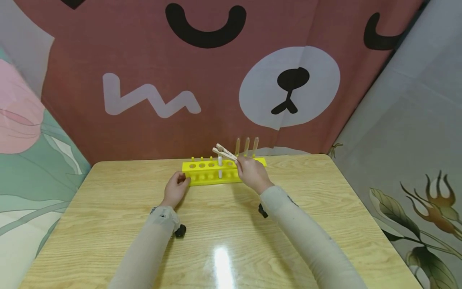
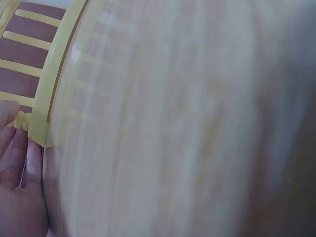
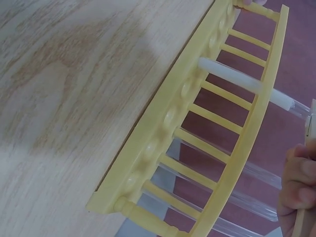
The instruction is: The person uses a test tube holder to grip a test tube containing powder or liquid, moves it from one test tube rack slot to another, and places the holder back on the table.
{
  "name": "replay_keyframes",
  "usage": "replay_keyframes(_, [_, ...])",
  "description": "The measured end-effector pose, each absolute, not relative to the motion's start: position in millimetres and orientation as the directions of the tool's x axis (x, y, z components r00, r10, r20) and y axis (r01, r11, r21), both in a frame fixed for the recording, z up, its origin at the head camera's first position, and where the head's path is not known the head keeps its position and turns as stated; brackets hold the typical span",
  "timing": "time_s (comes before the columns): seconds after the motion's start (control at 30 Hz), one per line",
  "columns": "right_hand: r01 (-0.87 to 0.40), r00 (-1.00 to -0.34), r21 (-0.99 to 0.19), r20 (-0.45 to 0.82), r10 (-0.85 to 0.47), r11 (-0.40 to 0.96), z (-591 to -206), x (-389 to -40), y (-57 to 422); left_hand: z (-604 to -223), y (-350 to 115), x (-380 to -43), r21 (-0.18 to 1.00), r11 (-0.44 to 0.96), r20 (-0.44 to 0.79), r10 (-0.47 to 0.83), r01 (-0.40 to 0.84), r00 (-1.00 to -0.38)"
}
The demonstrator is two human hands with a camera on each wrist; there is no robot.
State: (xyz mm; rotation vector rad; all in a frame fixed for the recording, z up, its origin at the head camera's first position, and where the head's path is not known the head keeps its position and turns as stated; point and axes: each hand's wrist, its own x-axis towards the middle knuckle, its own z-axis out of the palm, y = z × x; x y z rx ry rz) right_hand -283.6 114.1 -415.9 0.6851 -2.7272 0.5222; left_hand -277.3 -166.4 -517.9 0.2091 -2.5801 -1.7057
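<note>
A yellow test tube rack (image 1: 202, 182) stands upright near the table's far edge. My left hand (image 1: 175, 188) holds its left end; in the left wrist view the thumb and fingers are around the rack's end post (image 2: 22, 120). In my right hand (image 1: 254, 176) is a wooden test tube holder (image 1: 226, 153), slanting up to the left. Its jaws are at the top of a test tube (image 3: 237, 79) with white contents, which stands in the rack. Whether they grip the glass is hard to tell. Several clear tubes, including one (image 1: 247, 145), stand at the rack's right end.
Wood-grain table (image 1: 108, 216) lies under both forearms. A brownish-red cloth (image 1: 144, 132) with a printed bear face hangs right behind the far edge. Patterned cloths hang left and right. A small black piece (image 1: 180, 231) sits at the left wrist, another (image 1: 263, 210) at the right.
</note>
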Motion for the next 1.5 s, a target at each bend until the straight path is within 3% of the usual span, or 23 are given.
replay_keyframes(1.5, [-0.493, -0.865, -0.308, 0.273, -0.421, 0.813, -414.8, -277.6, 111.8, -518.7, -167.9, -277.0, 0.916, 0.392, -0.035, -0.14, -0.088, -0.989])
